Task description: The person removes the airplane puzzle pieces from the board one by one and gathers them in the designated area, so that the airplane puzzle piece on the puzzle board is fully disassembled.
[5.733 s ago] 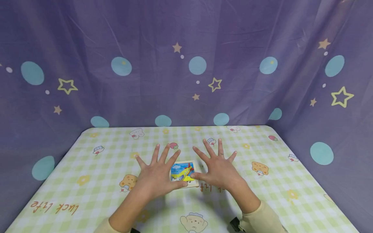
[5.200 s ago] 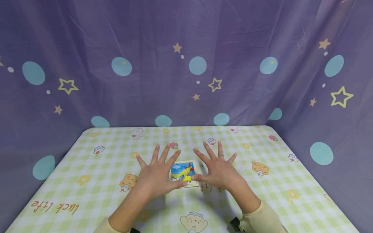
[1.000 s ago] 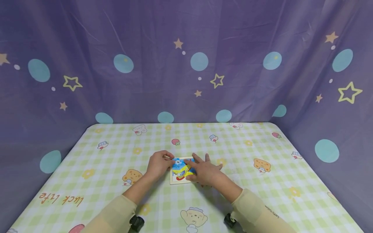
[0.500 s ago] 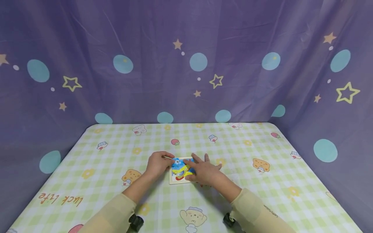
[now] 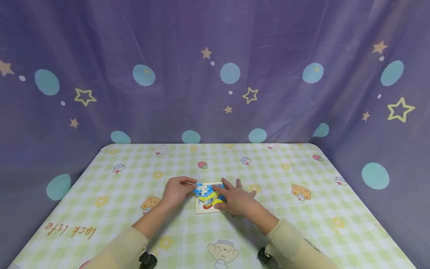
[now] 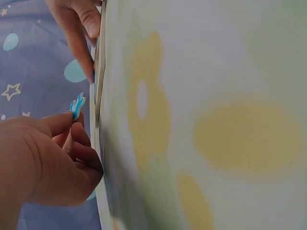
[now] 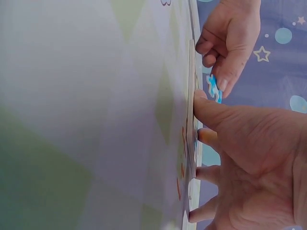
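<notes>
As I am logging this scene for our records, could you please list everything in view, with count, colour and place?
Cloth: one, patterned green-and-white check, spread flat before the person
Curtain: seemingly one, purple with blue ovals and stars, behind and beside the cloth
Puzzle: one, blue, yellow and red in a pale frame, on the cloth
Piece: one, blue and white, raised over the puzzle's far left corner
Sleeves: two, beige, on the forearms
Devices: two, black, one by each sleeve
Left hand: one, bare, pinching the piece
Right hand: one, bare, fingers spread, touching the puzzle
</notes>
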Demonstrator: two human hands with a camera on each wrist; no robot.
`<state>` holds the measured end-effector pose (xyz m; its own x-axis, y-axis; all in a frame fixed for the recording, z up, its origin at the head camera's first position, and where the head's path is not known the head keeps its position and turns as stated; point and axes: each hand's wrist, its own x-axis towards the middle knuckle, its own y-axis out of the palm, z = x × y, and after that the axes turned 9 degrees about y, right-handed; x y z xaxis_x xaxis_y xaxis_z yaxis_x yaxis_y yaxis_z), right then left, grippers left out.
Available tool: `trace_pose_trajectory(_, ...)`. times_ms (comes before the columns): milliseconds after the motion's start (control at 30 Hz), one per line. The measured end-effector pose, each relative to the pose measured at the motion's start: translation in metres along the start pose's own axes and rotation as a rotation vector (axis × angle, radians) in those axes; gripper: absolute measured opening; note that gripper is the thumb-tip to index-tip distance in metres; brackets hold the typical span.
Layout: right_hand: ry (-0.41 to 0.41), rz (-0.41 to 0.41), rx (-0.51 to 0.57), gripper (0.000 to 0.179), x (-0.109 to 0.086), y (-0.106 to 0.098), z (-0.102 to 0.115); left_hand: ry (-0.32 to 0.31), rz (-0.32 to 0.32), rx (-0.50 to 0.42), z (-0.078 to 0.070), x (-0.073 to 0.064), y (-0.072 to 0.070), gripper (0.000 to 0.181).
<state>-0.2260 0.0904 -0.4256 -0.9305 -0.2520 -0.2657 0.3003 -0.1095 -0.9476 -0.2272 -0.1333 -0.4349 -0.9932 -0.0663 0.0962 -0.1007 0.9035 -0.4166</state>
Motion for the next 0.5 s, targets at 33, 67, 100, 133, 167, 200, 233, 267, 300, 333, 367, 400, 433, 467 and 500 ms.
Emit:
trace_pose_trajectory(33, 0.000, -0.001, 0.001, 0.070, 0.000, 0.000, -0.001, -0.003, 0.002, 0.001, 0.000, 0.000, -0.002, 0.011)
trace_pose_trajectory(67, 0.001, -0.002, 0.002, 0.070, 0.000, -0.001, -0.001, -0.004, 0.003, 0.000, 0.001, -0.001, -0.004, 0.012)
trace_pose_trajectory(100, 0.002, -0.003, 0.004, 0.070, 0.000, -0.001, -0.002, -0.006, 0.003, -0.003, 0.001, -0.001, -0.005, 0.012)
trace_pose_trajectory(133, 0.000, -0.005, 0.006, 0.070, -0.001, -0.001, -0.002, -0.007, 0.003, -0.003, 0.002, -0.001, -0.007, 0.012)
trace_pose_trajectory(167, -0.002, -0.008, 0.006, 0.071, -0.001, -0.001, -0.002, -0.009, 0.003, -0.005, 0.003, -0.001, -0.009, 0.013)
trace_pose_trajectory(200, -0.005, -0.011, 0.006, 0.071, -0.001, -0.001, -0.002, -0.009, 0.004, -0.004, 0.004, -0.001, -0.011, 0.013)
trace_pose_trajectory(233, -0.007, -0.014, 0.008, 0.071, -0.002, -0.001, -0.002, -0.009, 0.003, -0.003, 0.006, -0.002, -0.013, 0.013)
trace_pose_trajectory(267, -0.009, -0.016, 0.007, 0.071, -0.002, -0.001, -0.001, -0.009, 0.002, 0.000, 0.007, -0.002, -0.015, 0.014)
trace_pose_trajectory(300, -0.010, -0.017, 0.008, 0.071, -0.002, -0.001, -0.001, -0.008, 0.003, 0.003, 0.008, -0.002, -0.017, 0.014)
trace_pose_trajectory(333, -0.011, -0.018, 0.008, 0.071, -0.002, -0.001, -0.001, -0.005, 0.004, 0.009, 0.008, -0.003, -0.019, 0.014)
trace_pose_trajectory(367, -0.011, -0.019, 0.006, 0.071, -0.002, -0.001, -0.001, -0.004, 0.006, 0.013, 0.009, -0.003, -0.021, 0.014)
trace_pose_trajectory(400, -0.012, -0.020, 0.007, 0.071, -0.002, 0.000, 0.000, -0.003, 0.005, 0.014, 0.010, -0.003, -0.022, 0.014)
trace_pose_trajectory(433, -0.012, -0.019, 0.006, 0.071, -0.002, 0.000, 0.000, -0.003, 0.004, 0.016, 0.011, -0.004, -0.024, 0.015)
trace_pose_trajectory(467, -0.013, -0.018, 0.005, 0.071, -0.002, 0.000, 0.000, -0.004, 0.004, 0.017, 0.012, -0.004, -0.026, 0.015)
trace_pose_trajectory(500, -0.013, -0.018, 0.003, 0.071, -0.002, 0.000, 0.000, -0.004, 0.003, 0.017, 0.013, -0.004, -0.028, 0.016)
